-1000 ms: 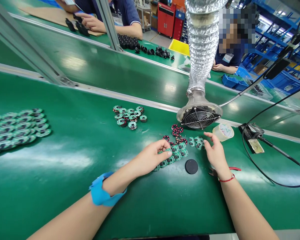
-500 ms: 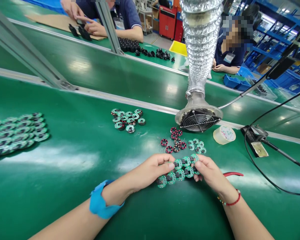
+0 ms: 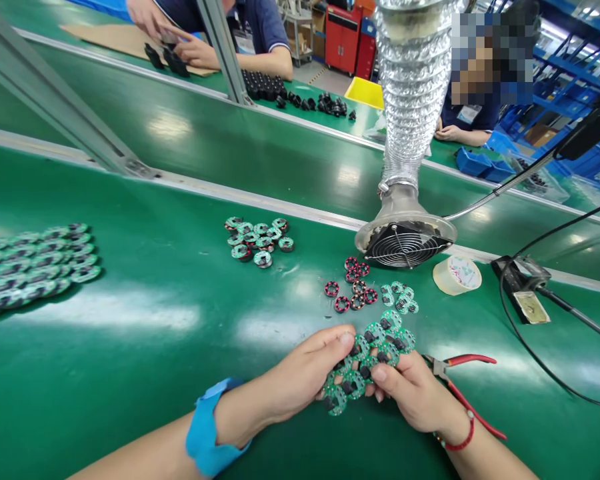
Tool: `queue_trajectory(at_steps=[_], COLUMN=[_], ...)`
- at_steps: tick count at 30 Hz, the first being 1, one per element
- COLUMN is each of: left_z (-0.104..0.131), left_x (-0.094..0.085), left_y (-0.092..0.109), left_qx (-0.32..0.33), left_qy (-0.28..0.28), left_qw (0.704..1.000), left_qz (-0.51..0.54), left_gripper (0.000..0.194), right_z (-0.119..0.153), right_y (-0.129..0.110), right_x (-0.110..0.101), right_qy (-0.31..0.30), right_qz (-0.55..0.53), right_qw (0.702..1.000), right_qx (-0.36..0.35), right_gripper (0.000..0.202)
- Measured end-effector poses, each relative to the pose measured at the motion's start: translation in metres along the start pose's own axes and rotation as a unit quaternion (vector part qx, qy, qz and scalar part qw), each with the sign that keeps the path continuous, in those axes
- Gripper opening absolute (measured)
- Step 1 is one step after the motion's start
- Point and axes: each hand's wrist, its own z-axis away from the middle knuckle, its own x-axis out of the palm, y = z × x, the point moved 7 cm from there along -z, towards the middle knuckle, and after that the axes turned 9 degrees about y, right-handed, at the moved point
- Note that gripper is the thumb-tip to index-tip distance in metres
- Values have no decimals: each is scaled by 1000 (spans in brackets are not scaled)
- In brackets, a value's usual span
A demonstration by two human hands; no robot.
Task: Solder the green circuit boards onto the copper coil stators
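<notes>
Circuit-board panel (image 3: 374, 335) turned steeper, gripped between left fingers (image 3: 346, 343) and right fingers (image 3: 386, 379).

Green tabletop (image 3: 130, 360) with rows of circuit boards (image 3: 35, 270) at the left edge; loose boards (image 3: 263, 233), ring coils (image 3: 343, 305), tape roll (image 3: 455, 277), soldering-iron stand (image 3: 520, 280) toward the far edge; pliers (image 3: 439, 367) nearer the right corner.

Passage: between board stack (image 3: 35, 270) at left and coil pile (image 3: 261, 240) at far centre. Obstructions: hood (image 3: 405, 233) at far right of centre; rail (image 3: 280, 205) along far edge; panel (image 3: 375, 357) between left hand (image 3: 313, 370) and right hand (image 3: 420, 397); pliers (image 3: 471, 359) and cable (image 3: 529, 358) at right.
</notes>
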Motion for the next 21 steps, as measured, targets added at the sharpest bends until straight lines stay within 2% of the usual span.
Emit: queue_trajectory(at_steps=[2, 4, 6, 8, 10, 12, 14, 16, 21], left_z=[2, 0, -3, -6, -6, -6, -5, -4, -1], left_x=[7, 8, 4, -3, -4, -2, 2, 3, 6], left_y=[-6, -6, 0, 7, 9, 6, -3, -13, -12], left_qx=[-33, -15, 37, 85, 108, 102, 69, 34, 28], left_qy=[-38, -40, -5, 36, 42, 14, -22, -31, -33], left_qw=[998, 999, 999, 994, 986, 982, 980, 975, 969], left_qz=[33, 28, -2, -58, -120, -157, -183, -218, -245], left_gripper=[53, 54, 50, 46, 45, 49, 50, 51, 27], right_z=[4, 5, 3, -2, -7, -10, -12, -12, -10], right_y=[-10, -15, -12, -5, 3, 10, 15, 16, 2], right_x=[2, 2, 0, -8, -16, -20, -20, -20, -33], right_qy=[-7, -7, 13, 60, 110, 132, 132, 129, 167], right_qz=[-6, -8, 18, 83, 139, 168, 186, 206, 203], right_qw=[999, 998, 999, 995, 983, 974, 969, 966, 964], right_qx=[-51, -58, -24, 15, 44, 72, 90, 92, 41], right_gripper=[45, 46, 48, 50, 51, 51, 48, 47, 50])
